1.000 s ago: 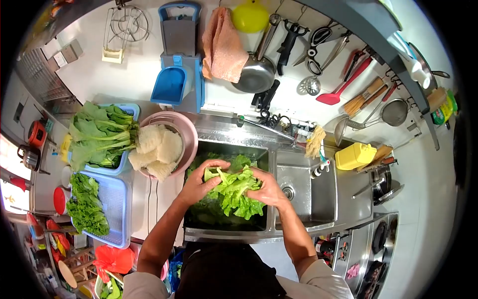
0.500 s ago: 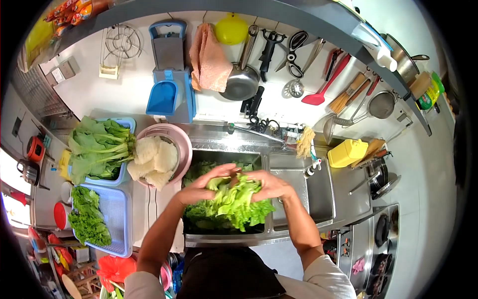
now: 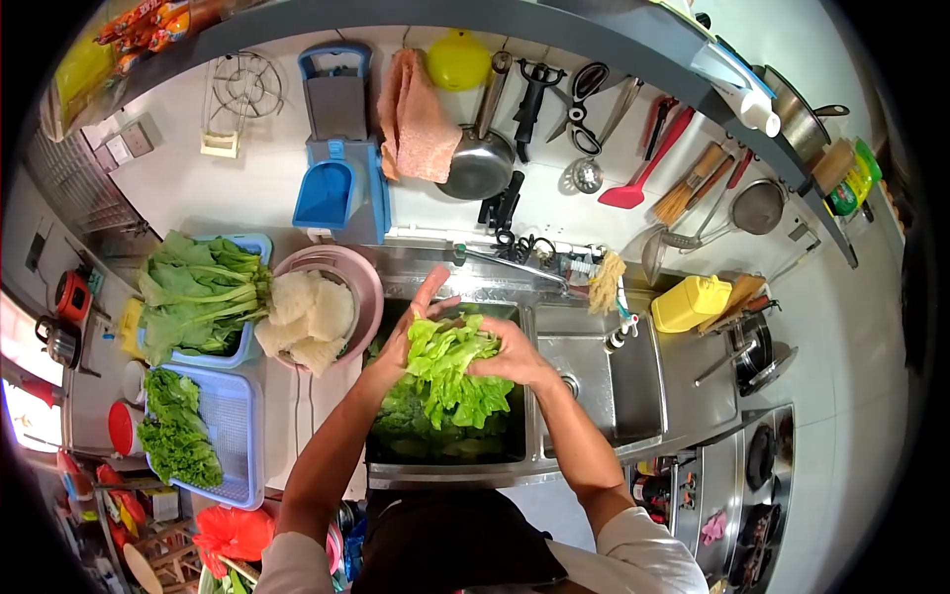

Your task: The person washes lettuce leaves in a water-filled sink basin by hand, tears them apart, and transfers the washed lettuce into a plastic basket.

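Observation:
A loose bunch of bright green lettuce (image 3: 457,376) is held above the left sink basin (image 3: 505,441). On its left side is my left hand (image 3: 411,322), fingers spread and pointing up, with the palm against the leaves. My right hand (image 3: 510,354) grips the bunch from the right, its fingertips partly hidden by leaves. Below, darker greens (image 3: 401,421) lie in water in the basin. To the left, a blue basket (image 3: 237,436) holds curly lettuce (image 3: 180,431), and another basket behind it holds long-stemmed leafy greens (image 3: 198,297).
A pink bowl (image 3: 370,297) with pale spongy pieces (image 3: 309,312) stands left of the sink. The right basin (image 3: 633,386) adjoins on the right, with a faucet (image 3: 515,265) behind. A yellow jug (image 3: 690,303) stands at the right. Utensils and a pan (image 3: 478,163) hang on the wall.
Compared with half a second ago, the lettuce and both hands have shifted slightly left. My left hand's fingers have turned upward and spread. Earlier the camera view also shifted.

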A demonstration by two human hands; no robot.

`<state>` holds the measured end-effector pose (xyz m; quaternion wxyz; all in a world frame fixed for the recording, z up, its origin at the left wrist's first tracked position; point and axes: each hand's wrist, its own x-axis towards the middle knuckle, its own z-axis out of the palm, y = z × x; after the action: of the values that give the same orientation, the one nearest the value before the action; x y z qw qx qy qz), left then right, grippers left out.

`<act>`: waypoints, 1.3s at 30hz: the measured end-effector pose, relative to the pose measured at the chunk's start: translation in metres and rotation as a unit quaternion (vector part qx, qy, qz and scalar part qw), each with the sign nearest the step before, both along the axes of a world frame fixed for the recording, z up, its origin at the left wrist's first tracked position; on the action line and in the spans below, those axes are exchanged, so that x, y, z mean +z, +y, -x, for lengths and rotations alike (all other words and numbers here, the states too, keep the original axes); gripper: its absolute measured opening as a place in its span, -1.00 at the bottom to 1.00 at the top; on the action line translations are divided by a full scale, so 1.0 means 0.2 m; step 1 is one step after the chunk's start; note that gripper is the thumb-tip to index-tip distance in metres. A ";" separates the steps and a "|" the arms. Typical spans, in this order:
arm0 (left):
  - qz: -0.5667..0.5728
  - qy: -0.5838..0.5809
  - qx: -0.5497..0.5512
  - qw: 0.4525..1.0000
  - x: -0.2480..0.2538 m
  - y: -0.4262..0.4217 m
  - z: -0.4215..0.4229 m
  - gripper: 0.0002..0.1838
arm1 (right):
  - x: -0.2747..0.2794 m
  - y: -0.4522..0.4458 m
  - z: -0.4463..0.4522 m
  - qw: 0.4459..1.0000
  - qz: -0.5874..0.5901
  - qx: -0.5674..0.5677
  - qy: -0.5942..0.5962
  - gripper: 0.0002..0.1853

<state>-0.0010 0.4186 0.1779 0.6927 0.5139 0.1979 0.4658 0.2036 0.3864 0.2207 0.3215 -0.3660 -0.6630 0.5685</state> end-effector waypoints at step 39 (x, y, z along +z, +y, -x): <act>0.258 -0.043 0.126 0.957 -0.29 -0.42 0.18 -0.32 | -0.03 -0.09 0.31 0.964 0.226 -0.128 0.048 -0.01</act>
<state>-0.0365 0.3346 0.1193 0.7452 0.2675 0.3448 0.5043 0.1424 0.3689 0.2156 0.3318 -0.4834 -0.4482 0.6748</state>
